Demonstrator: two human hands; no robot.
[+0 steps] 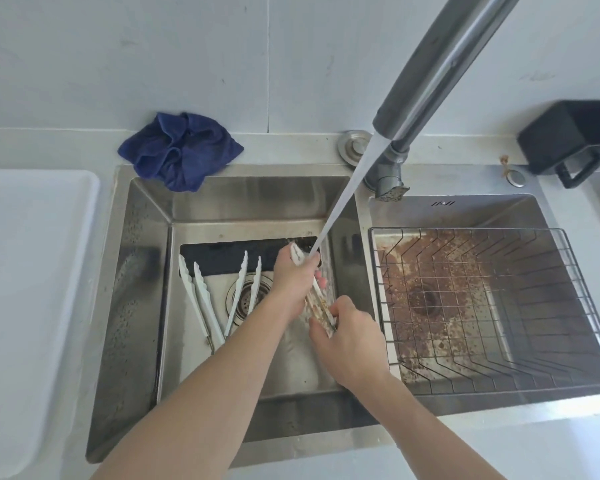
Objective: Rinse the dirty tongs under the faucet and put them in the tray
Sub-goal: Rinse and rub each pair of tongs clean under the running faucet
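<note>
Water runs from the grey faucet (440, 67) onto a pair of dirty white tongs (317, 308) held over the left sink basin (146, 258). My left hand (295, 275) grips the tongs near their toothed tips, right where the stream lands. My right hand (347, 336) holds their handle end, which is speckled with brown dirt. Two other pairs of white tongs (201, 299) (245, 289) lie on the basin floor, beside and over the drain. A white tray (32, 306) sits on the counter at the far left.
A wire rack (568, 306) fills the stained right basin. A crumpled blue cloth (179, 148) lies on the sink's back rim. A black cup (568, 136) stands at the back right. A round metal cap (352, 145) sits behind the faucet base.
</note>
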